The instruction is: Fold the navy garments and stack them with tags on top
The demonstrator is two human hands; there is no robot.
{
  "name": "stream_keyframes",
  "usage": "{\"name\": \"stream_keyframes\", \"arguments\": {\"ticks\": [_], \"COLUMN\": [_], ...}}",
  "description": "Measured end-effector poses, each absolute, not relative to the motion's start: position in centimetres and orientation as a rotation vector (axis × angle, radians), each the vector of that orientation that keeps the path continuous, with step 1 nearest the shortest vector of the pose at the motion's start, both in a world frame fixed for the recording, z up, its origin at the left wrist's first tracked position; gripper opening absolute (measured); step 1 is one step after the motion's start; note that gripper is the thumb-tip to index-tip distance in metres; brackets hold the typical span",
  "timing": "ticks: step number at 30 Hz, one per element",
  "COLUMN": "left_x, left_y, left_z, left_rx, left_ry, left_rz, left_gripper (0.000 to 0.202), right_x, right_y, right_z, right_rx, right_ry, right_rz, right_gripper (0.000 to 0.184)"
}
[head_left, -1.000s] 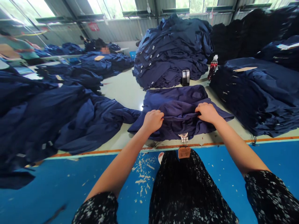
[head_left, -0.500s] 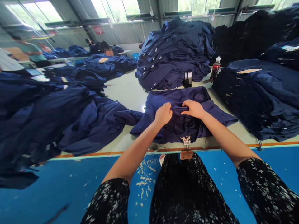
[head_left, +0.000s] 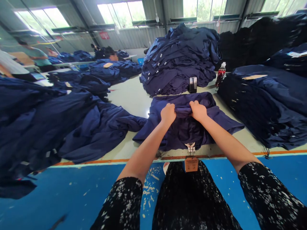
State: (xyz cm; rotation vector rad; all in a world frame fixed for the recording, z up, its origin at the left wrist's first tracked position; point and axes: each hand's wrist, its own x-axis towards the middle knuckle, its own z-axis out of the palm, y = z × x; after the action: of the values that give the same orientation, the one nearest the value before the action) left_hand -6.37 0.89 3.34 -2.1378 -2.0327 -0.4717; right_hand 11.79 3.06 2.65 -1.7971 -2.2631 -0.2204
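Observation:
A navy garment [head_left: 187,127] lies flat on the pale table [head_left: 129,92] right in front of me. A brown hang tag [head_left: 191,164] dangles from its near edge over the table's rim. My left hand [head_left: 168,113] and my right hand [head_left: 198,110] sit close together at the garment's middle. Both are closed, each pinching a fold of the navy cloth.
A tall heap of navy garments [head_left: 179,60] rises behind, with a small black device [head_left: 193,84] and a red drink bottle [head_left: 220,74] beside it. More stacks lie at the right [head_left: 266,99] and loose garments at the left [head_left: 72,124]. Other people [head_left: 35,57] work at far tables.
Both hands have drawn together from the garment's sides to its middle and slid a little farther from me, gathering the cloth into a fold.

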Motion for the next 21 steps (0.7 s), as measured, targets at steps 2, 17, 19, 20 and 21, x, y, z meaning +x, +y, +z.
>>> {"name": "stream_keyframes", "arguments": {"ticks": [2,17,19,20,21], "left_x": [-6.1,-5.1,-5.1,-5.2,-5.2], "left_y": [0.8,1.4,1.5,1.5,1.6], "left_z": [3.0,2.0,1.7,1.7,1.6], "left_rx": [-2.188,-2.009,-2.006,-2.004,-2.003], "left_ry": [-1.982,-1.939,-1.954,-1.972,-1.992], "left_rz": [-0.45,-0.302,-0.296,-0.299,-0.303], "left_gripper": [0.035,0.032,0.032,0.032,0.031], "right_x": [11.7,12.2,12.4,12.5,12.5], "right_y": [3.2,3.6,3.5,3.5,3.4], "right_z": [2.9,2.7,2.5,2.3,2.1], "right_rx": [-1.909,-1.921,-1.83,-1.766,-1.711], "right_ry": [-2.173,-2.165,-2.221,-2.27,-2.313], "right_rz": [-0.222,-0.294,-0.253,-0.213,-0.177], "right_gripper": [0.042,0.036,0.045,0.051,0.057]}}
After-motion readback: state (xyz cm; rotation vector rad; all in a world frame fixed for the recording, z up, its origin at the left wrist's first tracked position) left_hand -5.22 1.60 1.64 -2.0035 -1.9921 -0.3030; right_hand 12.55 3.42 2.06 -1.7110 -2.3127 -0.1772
